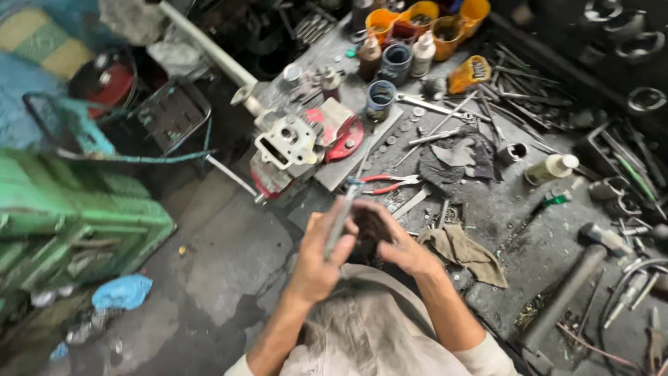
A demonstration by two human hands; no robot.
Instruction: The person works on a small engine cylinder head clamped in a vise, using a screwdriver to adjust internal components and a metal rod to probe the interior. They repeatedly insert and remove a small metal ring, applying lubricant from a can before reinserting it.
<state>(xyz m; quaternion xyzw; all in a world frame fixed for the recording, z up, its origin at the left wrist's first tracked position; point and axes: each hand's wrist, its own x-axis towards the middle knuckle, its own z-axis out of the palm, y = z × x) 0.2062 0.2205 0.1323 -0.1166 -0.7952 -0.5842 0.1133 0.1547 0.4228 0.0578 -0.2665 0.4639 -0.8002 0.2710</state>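
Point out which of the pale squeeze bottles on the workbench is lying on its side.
The cream bottle right of the dark rags, with its cap pointing right; the other two pale bottles stand upright among the cans at the back.

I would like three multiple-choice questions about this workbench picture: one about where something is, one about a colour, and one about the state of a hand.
1. Where do the red-handled pliers lie?
A. on the bench just beyond the hands
B. on the floor beside the blue rag
C. inside an orange cup

2. What colour is the crumpled rag on the floor?
A. yellow
B. blue
C. white

3. What is the left hand doing?
A. resting flat and empty on the bench
B. gripping a slim metal tool
C. hanging out of view

Right letters: 1 A, the pliers rest on the dark bench top past the fingers. 2 B, the rag at lower left is plainly light blue. 3 B, the fingers are closed around the tool's shaft, while the right hand cups a small dark part.
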